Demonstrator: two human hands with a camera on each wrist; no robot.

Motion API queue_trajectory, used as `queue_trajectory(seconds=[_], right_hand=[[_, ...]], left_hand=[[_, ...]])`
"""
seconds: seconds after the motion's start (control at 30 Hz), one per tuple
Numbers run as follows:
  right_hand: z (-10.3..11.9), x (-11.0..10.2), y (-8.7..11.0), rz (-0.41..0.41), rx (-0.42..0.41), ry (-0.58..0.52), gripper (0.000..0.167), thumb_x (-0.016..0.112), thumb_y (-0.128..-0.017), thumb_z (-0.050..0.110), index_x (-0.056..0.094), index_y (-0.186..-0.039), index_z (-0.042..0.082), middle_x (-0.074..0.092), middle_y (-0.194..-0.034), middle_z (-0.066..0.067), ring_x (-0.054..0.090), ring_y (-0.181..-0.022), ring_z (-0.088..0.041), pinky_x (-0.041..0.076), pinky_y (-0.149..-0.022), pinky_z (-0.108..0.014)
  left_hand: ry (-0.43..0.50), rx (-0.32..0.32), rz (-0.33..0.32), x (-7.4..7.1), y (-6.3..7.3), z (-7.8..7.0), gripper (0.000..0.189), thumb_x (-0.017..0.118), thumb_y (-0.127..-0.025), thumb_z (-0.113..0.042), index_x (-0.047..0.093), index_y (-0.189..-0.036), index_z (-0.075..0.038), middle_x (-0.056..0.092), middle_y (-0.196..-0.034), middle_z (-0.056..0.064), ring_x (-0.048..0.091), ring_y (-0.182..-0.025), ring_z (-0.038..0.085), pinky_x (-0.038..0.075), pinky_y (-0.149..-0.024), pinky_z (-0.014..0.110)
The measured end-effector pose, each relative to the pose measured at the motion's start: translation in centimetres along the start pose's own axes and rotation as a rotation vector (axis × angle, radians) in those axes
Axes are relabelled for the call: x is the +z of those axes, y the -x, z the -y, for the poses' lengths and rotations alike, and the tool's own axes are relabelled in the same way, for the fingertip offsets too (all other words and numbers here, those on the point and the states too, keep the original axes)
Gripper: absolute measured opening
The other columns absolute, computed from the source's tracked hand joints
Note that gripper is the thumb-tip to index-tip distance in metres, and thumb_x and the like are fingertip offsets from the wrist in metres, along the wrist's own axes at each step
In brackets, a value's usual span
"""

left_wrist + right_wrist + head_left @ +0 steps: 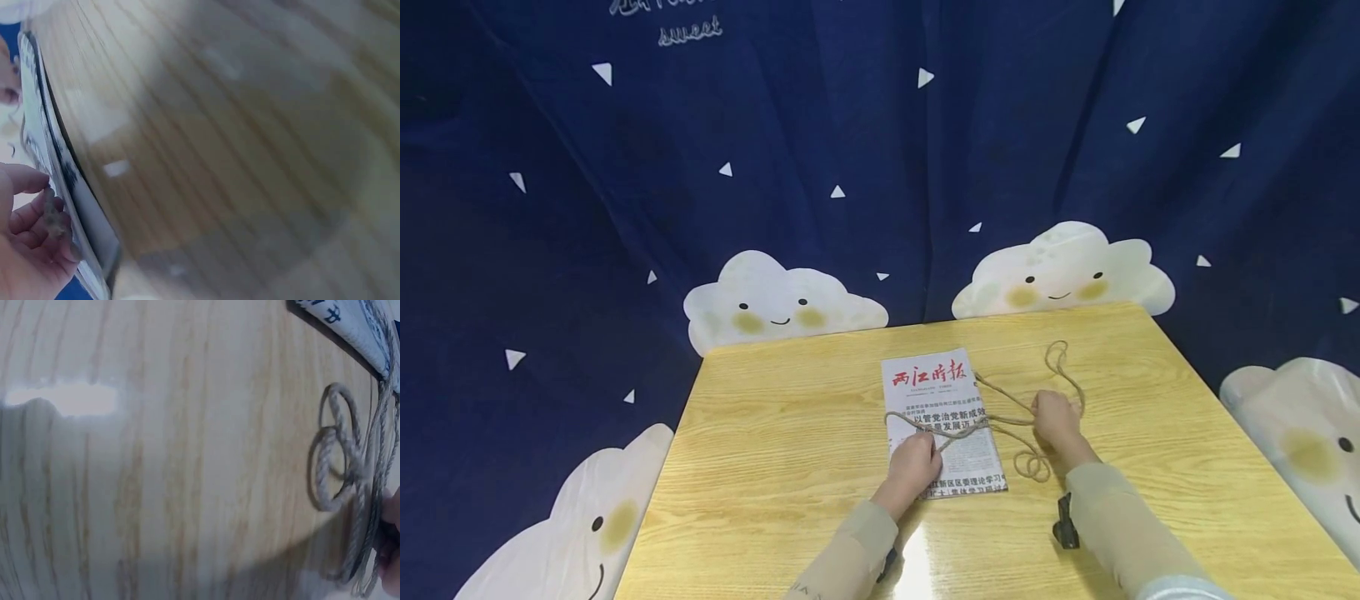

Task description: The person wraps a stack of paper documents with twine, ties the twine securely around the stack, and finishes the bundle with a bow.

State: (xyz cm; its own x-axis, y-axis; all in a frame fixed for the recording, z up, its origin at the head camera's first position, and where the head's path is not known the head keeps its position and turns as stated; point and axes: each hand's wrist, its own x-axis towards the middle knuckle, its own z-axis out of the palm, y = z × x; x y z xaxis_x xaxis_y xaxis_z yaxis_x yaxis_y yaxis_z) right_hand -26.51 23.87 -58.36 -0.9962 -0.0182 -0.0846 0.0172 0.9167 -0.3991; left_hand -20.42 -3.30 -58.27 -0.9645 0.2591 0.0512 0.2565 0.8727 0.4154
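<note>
A folded newspaper (936,467) with red title characters lies on the table, its stacked edges showing in the left wrist view. A thin twine (1011,419) crosses over its middle and runs off both sides. My left hand (914,467), over the paper's lower left part, pinches an end of the twine; that end (55,222) shows between thumb and fingers in the left wrist view. To the right of the paper, my right hand (1057,423) grips the twine strands. Loose loops (337,456) lie on the wood beside that hand.
The light wooden table (775,442) reaches back to a dark blue curtain (820,125) printed with clouds and white triangles. One twine loop (1060,354) extends beyond the right hand toward the back. Dark wrist devices (1065,523) sit under the sleeves.
</note>
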Motion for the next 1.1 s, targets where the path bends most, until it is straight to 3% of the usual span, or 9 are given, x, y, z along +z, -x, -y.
queue_trajectory(seconds=[0.13, 0.37, 0.5, 0.63, 0.8, 0.9, 1.1], right_hand=[[-0.4, 0.2, 0.0, -0.010, -0.023, 0.007, 0.009, 0.053, -0.090, 0.007, 0.055, -0.089, -0.002, 0.058, -0.089, -0.016, 0.053, -0.091, -0.037, 0.026, -0.090, -0.071], [-0.6, 0.0, 0.2, -0.031, -0.041, -0.022, 0.008, 0.054, -0.090, 0.008, 0.054, -0.085, 0.001, 0.057, -0.084, -0.011, 0.052, -0.081, -0.029, 0.036, -0.078, -0.057], [-0.8, -0.2, 0.3, -0.028, -0.051, -0.033, 0.009, 0.054, -0.090, 0.009, 0.054, -0.084, 0.003, 0.056, -0.081, -0.009, 0.051, -0.077, -0.026, 0.035, -0.071, -0.047], [-1.4, -0.4, 0.3, -0.019, -0.033, -0.064, 0.009, 0.053, -0.091, 0.009, 0.054, -0.084, 0.003, 0.057, -0.080, -0.007, 0.050, -0.075, -0.024, 0.034, -0.071, -0.047], [-2.6, -1.1, 0.5, -0.041, 0.002, -0.086, 0.010, 0.052, -0.092, 0.009, 0.055, -0.085, 0.002, 0.056, -0.080, -0.008, 0.051, -0.074, -0.025, 0.034, -0.075, -0.051], [-3.5, -1.7, 0.7, -0.093, 0.037, -0.099, 0.011, 0.050, -0.093, 0.009, 0.055, -0.089, 0.000, 0.057, -0.083, -0.013, 0.052, -0.077, -0.029, 0.034, -0.074, -0.050], [-4.6, -2.8, 1.1, -0.200, 0.155, -0.218, 0.022, 0.041, -0.095, 0.010, 0.051, -0.102, -0.009, 0.053, -0.096, -0.026, 0.051, -0.090, -0.042, 0.039, -0.078, -0.054]], left_hand=[[0.036, -0.030, -0.029, -0.6, 0.4, 1.2, 0.020, 0.058, -0.079, -0.016, 0.046, -0.063, -0.015, 0.042, -0.058, -0.006, 0.039, -0.051, 0.008, 0.033, -0.044, 0.021], [0.107, -0.060, -0.114, -2.2, 1.1, 4.1, 0.021, 0.058, -0.076, -0.012, 0.044, -0.061, -0.014, 0.040, -0.057, -0.005, 0.036, -0.048, 0.007, 0.031, -0.041, 0.020], [0.135, -0.100, -0.125, -3.2, 1.5, 6.1, 0.020, 0.058, -0.076, -0.011, 0.045, -0.060, -0.014, 0.040, -0.055, -0.006, 0.036, -0.047, 0.007, 0.030, -0.040, 0.019], [0.150, -0.158, -0.105, -4.2, 2.1, 8.1, 0.021, 0.058, -0.080, -0.014, 0.048, -0.062, -0.013, 0.042, -0.055, -0.006, 0.037, -0.047, 0.006, 0.030, -0.040, 0.019], [0.193, -0.191, -0.084, -5.5, 2.9, 10.3, 0.018, 0.059, -0.083, -0.012, 0.053, -0.067, -0.009, 0.045, -0.058, -0.003, 0.039, -0.050, 0.008, 0.033, -0.042, 0.019], [0.224, -0.200, -0.064, -6.1, 3.4, 11.4, 0.015, 0.057, -0.086, -0.011, 0.055, -0.072, -0.007, 0.047, -0.060, -0.002, 0.041, -0.051, 0.008, 0.035, -0.044, 0.019], [0.261, -0.229, -0.091, -6.8, 3.8, 13.2, 0.013, 0.057, -0.088, -0.012, 0.058, -0.078, -0.004, 0.050, -0.063, 0.000, 0.042, -0.053, 0.009, 0.038, -0.047, 0.020]])
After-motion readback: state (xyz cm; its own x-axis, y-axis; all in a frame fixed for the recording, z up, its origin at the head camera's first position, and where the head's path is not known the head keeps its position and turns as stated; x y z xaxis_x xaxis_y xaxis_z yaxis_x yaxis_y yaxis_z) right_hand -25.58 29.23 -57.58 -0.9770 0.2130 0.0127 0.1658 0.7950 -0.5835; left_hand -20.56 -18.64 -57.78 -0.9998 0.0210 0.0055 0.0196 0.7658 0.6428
